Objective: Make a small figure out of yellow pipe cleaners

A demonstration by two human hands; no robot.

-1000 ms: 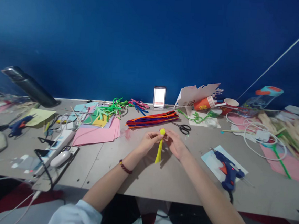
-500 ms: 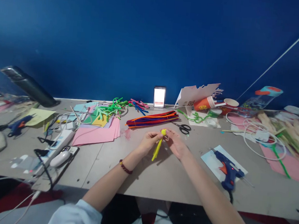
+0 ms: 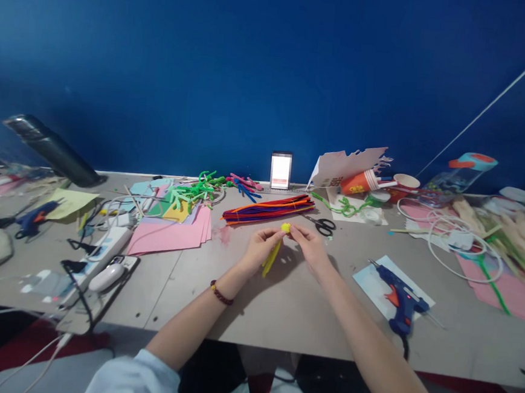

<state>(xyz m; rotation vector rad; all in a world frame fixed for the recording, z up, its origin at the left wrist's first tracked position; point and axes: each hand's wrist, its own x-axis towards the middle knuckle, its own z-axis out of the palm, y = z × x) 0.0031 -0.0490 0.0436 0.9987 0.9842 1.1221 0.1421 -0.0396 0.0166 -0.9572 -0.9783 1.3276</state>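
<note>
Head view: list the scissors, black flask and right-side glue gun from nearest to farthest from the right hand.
1. Scissors: just beyond the right hand.
2. Glue gun: off to the right, on pale blue paper.
3. Black flask: far left, near the blue wall.

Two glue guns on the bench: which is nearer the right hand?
The glue gun on the light-blue sheet, right of the right hand. The other glue gun lies far left, past the power strip.
</note>
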